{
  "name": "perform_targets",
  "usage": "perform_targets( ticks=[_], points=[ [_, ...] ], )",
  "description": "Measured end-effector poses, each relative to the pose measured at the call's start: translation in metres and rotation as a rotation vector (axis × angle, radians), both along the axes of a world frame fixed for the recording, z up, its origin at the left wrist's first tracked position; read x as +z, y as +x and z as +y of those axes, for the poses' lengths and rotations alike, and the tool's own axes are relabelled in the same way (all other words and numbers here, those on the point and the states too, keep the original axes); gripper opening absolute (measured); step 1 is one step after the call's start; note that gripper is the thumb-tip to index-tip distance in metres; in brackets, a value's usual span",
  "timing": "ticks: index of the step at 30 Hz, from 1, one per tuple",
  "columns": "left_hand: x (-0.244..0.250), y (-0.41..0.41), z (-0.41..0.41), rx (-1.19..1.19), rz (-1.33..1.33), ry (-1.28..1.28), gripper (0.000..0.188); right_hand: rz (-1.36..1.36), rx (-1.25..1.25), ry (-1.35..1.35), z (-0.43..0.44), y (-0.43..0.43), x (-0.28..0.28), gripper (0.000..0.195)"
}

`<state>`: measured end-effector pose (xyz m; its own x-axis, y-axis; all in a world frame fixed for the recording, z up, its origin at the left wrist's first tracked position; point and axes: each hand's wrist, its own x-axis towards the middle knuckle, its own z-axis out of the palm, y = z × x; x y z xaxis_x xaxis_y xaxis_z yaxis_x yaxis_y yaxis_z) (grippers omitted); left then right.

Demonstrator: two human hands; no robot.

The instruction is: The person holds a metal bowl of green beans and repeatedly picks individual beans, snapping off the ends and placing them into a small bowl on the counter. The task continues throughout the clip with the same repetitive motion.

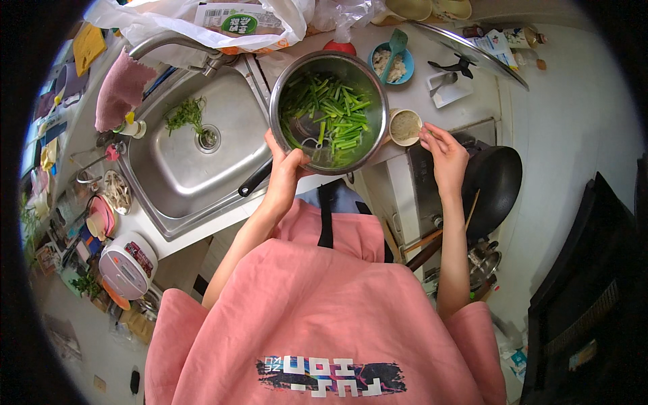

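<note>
My left hand [286, 162] grips the near left rim of a round stainless steel bowl or pot [277, 109], thumb over the edge. Cut green stalks [334, 111] lie inside it, mostly on the right. A black handle [255, 177] with a hanging hole sticks out beside that hand; what it belongs to is hidden. To the right of the vessel is a small pale cup [405, 127] of greyish granules or powder. My right hand [448, 154] is at the cup's right rim, fingertips pinched together; whether something small is between them is unclear.
Leafy green scraps [186, 115] lie in the steel sink [202, 167] under a faucet [172, 43]. A blue bowl [409, 68] holds pale food and a green spoon. A glass lid [471, 50] leans behind. At right, a black wok [498, 187] sits by the stove.
</note>
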<state>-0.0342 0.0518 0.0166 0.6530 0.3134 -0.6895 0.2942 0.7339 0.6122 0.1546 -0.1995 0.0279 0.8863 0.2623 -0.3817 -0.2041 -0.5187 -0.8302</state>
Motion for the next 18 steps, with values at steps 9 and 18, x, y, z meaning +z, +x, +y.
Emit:
perform_targets(
  ticks=[9,18],
  points=[
    [-0.006,-0.003,0.0,-0.01,0.002,0.016,0.057,-0.104,0.16,-0.147,0.011,0.003,0.016,0.026],
    [0.009,-0.006,-0.003,-0.051,-0.034,-0.067,0.076,-0.343,0.569,-0.1,0.093,-0.036,0.072,0.016]
  ],
)
